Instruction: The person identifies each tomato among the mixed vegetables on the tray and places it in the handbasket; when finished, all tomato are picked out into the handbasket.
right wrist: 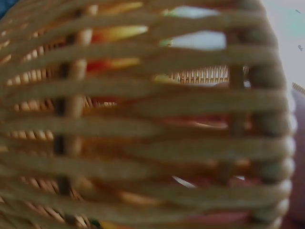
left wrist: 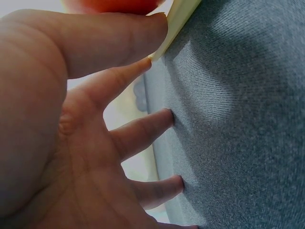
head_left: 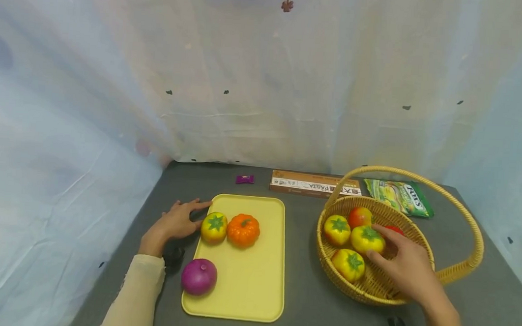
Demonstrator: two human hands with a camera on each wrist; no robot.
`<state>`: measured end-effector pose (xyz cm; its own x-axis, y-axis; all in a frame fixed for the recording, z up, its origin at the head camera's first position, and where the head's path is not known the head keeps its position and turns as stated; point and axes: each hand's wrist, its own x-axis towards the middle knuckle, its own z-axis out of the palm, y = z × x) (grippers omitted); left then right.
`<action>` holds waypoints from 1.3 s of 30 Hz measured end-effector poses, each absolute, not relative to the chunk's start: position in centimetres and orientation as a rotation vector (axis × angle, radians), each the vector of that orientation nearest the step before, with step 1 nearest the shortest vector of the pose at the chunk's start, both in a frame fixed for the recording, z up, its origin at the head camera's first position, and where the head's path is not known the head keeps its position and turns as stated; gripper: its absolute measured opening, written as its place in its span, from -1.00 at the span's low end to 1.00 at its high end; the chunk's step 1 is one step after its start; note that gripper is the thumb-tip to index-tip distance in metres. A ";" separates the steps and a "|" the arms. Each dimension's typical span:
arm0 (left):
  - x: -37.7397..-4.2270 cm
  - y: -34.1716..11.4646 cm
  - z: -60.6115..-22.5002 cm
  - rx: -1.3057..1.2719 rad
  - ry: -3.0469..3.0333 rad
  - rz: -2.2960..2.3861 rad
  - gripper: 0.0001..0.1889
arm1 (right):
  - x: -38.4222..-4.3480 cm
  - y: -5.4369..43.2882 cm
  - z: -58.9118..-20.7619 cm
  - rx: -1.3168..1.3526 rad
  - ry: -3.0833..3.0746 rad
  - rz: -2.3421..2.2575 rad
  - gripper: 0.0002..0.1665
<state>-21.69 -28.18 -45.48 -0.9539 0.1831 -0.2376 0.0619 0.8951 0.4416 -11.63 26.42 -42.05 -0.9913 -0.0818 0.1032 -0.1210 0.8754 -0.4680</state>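
Observation:
My left hand [head_left: 176, 222] lies at the left edge of a yellow tray [head_left: 250, 285], fingers spread. In the left wrist view, the thumb [left wrist: 119, 40] and index finger meet the tray's rim while other fingertips touch the table. On the tray sit a yellow tomato-like fruit [head_left: 214, 228], an orange pumpkin [head_left: 243, 230] and a purple onion [head_left: 199, 277]. Inside a wicker basket [head_left: 326, 262], my right hand [head_left: 408, 266] has its thumb and fingers around a yellow tomato-like fruit [head_left: 366, 239]. Basket weave blocks most of the right wrist view.
Also in the basket are two more yellow tomato-like fruits [head_left: 348, 265], a red-yellow fruit [head_left: 360, 217] and a partly covered red item [head_left: 394, 230]. The basket's tall handle [head_left: 466, 218] arches over it. Behind stand a pasta box [head_left: 304, 182], a green packet [head_left: 401, 197] and a purple wrapper [head_left: 245, 179].

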 end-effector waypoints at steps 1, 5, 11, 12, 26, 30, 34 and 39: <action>-21.7 -28.2 -45.5 0.185 2.789 0.636 -0.33 | -11.7 26.4 -42.1 0.165 -2.976 0.731 -0.22; -21.7 -28.2 -45.5 0.185 2.791 0.634 -0.33 | -11.7 26.4 -42.1 0.196 -3.008 0.663 -0.20; -21.7 -28.1 -45.5 0.189 2.787 0.637 -0.33 | -11.5 25.9 -41.7 0.170 -2.989 0.669 -0.22; -21.7 -28.1 -45.5 0.189 2.787 0.637 -0.33 | -11.5 25.7 -41.6 0.175 -2.971 0.673 -0.23; -21.7 -28.0 -45.4 0.186 2.783 0.658 -0.34 | -13.3 16.9 -39.0 0.605 -2.662 1.039 -0.37; -21.8 -28.1 -45.5 0.174 2.780 0.649 -0.33 | -14.7 13.3 -38.8 0.779 -2.623 1.203 -0.33; -21.8 -28.2 -45.6 0.167 2.776 0.643 -0.32 | -16.3 9.5 -38.9 0.945 -2.604 1.344 -0.32; -21.9 -28.1 -45.7 0.166 2.777 0.638 -0.33 | -18.4 5.4 -39.5 1.148 -2.626 1.355 -0.30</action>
<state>-21.88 -28.15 -45.65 -0.9522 0.1745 -0.2508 0.0476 0.8956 0.4424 -18.37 5.40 -39.52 -0.7374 -0.6118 0.2863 -0.5878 0.3724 -0.7181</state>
